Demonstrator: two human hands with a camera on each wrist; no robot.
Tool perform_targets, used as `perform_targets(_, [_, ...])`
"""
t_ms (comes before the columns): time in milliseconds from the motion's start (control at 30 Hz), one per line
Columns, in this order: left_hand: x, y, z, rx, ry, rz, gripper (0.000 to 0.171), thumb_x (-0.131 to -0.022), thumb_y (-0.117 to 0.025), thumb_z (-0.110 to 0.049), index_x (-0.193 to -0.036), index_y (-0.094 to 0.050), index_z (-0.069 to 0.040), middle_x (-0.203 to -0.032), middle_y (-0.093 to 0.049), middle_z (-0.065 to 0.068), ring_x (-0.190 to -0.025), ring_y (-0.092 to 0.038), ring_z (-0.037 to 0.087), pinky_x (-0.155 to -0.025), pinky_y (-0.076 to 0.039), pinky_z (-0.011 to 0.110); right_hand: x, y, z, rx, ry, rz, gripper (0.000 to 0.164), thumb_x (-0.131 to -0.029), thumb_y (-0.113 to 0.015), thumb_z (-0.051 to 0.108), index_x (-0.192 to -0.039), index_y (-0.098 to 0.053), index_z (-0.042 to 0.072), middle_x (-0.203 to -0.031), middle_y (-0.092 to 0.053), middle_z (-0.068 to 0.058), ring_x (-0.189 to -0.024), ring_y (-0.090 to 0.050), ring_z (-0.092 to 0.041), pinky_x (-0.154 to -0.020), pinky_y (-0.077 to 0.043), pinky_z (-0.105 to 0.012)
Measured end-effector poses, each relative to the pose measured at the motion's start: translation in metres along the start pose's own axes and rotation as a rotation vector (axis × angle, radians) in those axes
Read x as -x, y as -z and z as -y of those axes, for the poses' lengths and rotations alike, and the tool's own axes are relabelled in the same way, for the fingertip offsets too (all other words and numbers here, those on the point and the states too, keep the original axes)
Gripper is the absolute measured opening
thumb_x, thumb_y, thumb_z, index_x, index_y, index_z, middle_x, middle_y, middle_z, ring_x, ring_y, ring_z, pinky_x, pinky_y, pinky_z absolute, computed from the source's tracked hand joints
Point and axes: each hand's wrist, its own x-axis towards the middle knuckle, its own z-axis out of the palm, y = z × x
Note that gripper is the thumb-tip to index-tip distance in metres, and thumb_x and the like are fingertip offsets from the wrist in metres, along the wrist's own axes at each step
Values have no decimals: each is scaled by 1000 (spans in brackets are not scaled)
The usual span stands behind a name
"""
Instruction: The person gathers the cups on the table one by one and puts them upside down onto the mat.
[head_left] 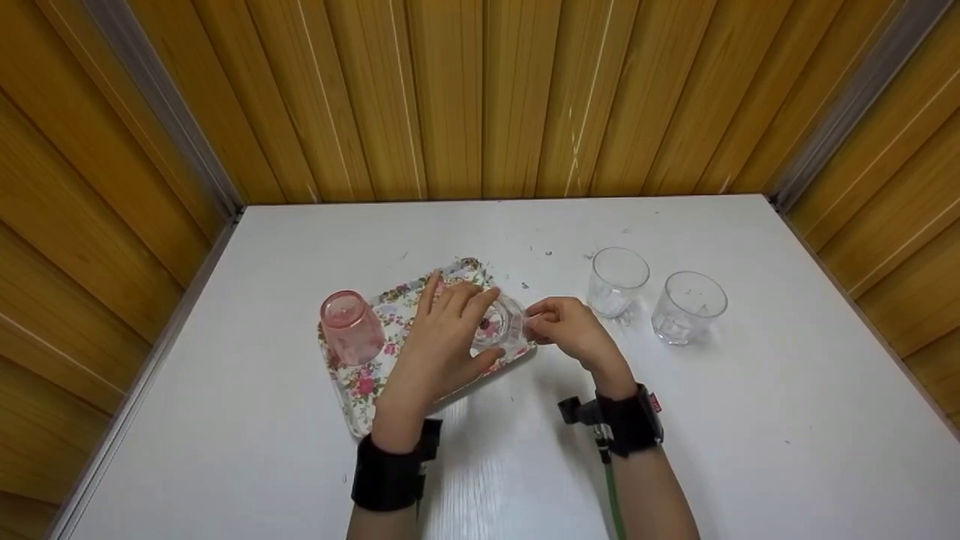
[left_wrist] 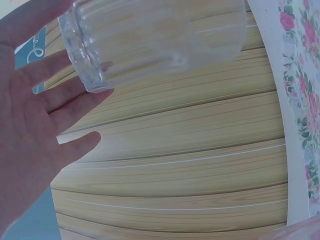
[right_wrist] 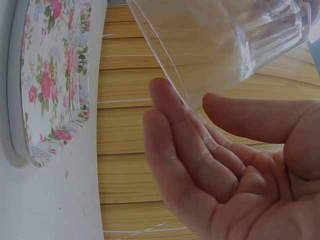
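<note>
A clear drinking glass [head_left: 501,319] is upside down, tilted, over the right part of a floral tray [head_left: 365,409]. My right hand [head_left: 574,330] pinches its rim between thumb and fingertips, as the right wrist view shows on the glass [right_wrist: 200,45]. Around the base end of the glass [left_wrist: 165,35], my left hand [head_left: 442,337] has its fingers spread and fairly straight. In the left wrist view, fingertips [left_wrist: 102,95] of the left hand lie right at the base. A pink glass [head_left: 352,330] stands upside down on the tray's left side.
Two more clear glasses stand upright on the white table [head_left: 750,420] to the right: one nearer the tray [head_left: 616,281] and one farther right [head_left: 686,307]. Yellow wood-look panels [head_left: 480,97] enclose the back and sides. A green cable [head_left: 613,495] runs from the right wrist strap.
</note>
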Motion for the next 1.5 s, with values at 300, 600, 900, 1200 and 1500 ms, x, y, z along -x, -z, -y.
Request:
perform_targets(300, [-1,0,0,14,6,4,66,-70,-74,-41,-125,-51,-13,-114,-56,6,-112,-50,22,-110,-18,50,0,1,1,18,-11,29,26,-89,-55,5,-110,-59,-9,-89,-67,-19,-78,-65,-16,-76,-54,-32])
perform_targets(600, [1,-1,2,32,29,20,65,-71,-74,-41,-125,-51,-14,-116,-56,6,-113,-50,22,-111,-14,48,-1,3,-2,24,11,64,28,-90,-52,5,-113,-57,-9,-101,-65,-23,-87,-65,-25,-78,-53,-35])
perform_targets(900, [1,-5,7,34,36,13,64,-70,-75,-39,-124,-52,-13,-117,-56,7,-113,-50,23,-111,-16,48,-5,2,-6,31,45,-23,24,-89,-53,3,-110,-61,-6,-99,-66,-20,-87,-65,-24,-81,-52,-35])
perform_targets(1200, [2,-11,13,42,69,25,62,-70,-75,-37,-121,-52,-12,-119,-55,7,-115,-48,24,-111,-15,49,-10,3,-9,87,101,-203,18,-86,-58,3,-101,-67,2,-95,-68,-13,-83,-65,-21,-81,-51,-35])
perform_targets(1500, [2,-13,17,33,78,27,63,-69,-76,-38,-121,-52,-12,-118,-55,6,-113,-49,23,-111,-15,50,-11,3,-11,168,116,-275,17,-86,-58,7,-100,-69,6,-92,-69,-10,-84,-65,-21,-79,-51,-37])
